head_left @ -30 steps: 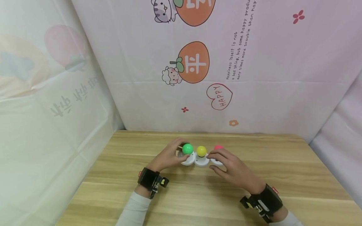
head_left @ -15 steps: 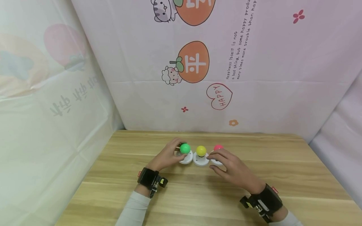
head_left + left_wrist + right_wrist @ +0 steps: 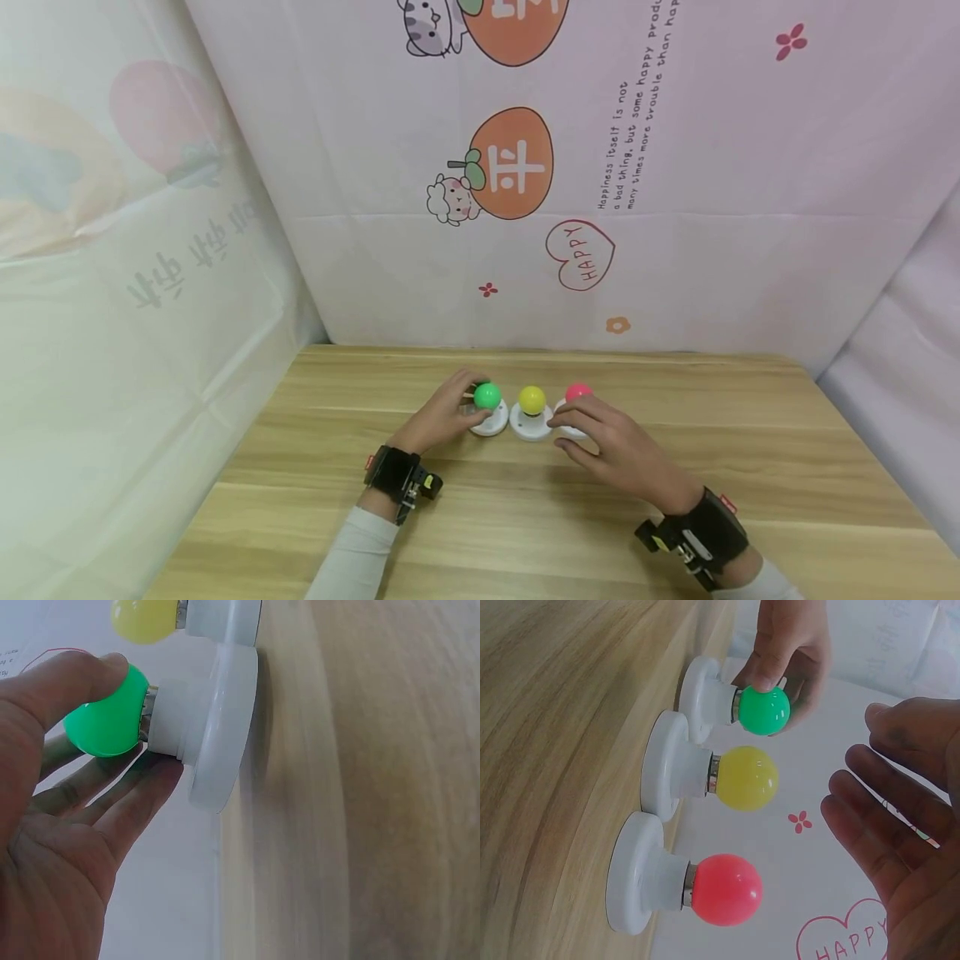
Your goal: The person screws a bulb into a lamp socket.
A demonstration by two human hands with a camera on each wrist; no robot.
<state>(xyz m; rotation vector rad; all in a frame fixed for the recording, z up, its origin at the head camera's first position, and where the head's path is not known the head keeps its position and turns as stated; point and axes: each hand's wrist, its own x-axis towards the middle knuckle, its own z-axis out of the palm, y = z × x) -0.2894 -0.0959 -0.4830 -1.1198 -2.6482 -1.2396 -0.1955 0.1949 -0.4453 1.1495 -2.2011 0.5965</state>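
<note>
A green light bulb point(image 3: 109, 724) stands upright in a round white lamp holder point(image 3: 225, 731). My left hand point(image 3: 441, 414) holds this bulb between thumb and fingers, with lower fingertips at the holder's neck. Beside it a yellow bulb point(image 3: 748, 778) sits in a second white holder point(image 3: 660, 769). Third in the row is a pink-red bulb point(image 3: 727, 889) in its own holder point(image 3: 634, 874). My right hand point(image 3: 618, 442) hovers by the pink-red and yellow bulbs, its fingers loosely bent around nothing. In the right wrist view that hand point(image 3: 922, 802) is apart from every bulb.
The wooden table point(image 3: 517, 533) carries the row of lamp holders near its back edge. A printed white cloth point(image 3: 375, 275) hangs behind it, with more cloth at left point(image 3: 150, 375) and right point(image 3: 907, 358). Each wrist wears a black camera strap point(image 3: 393, 472).
My left hand has moved slightly left, taking the green bulb and its holder along. A narrow gap now shows between the green and yellow bulbs' holders. The right hand has stayed nearly still.
</note>
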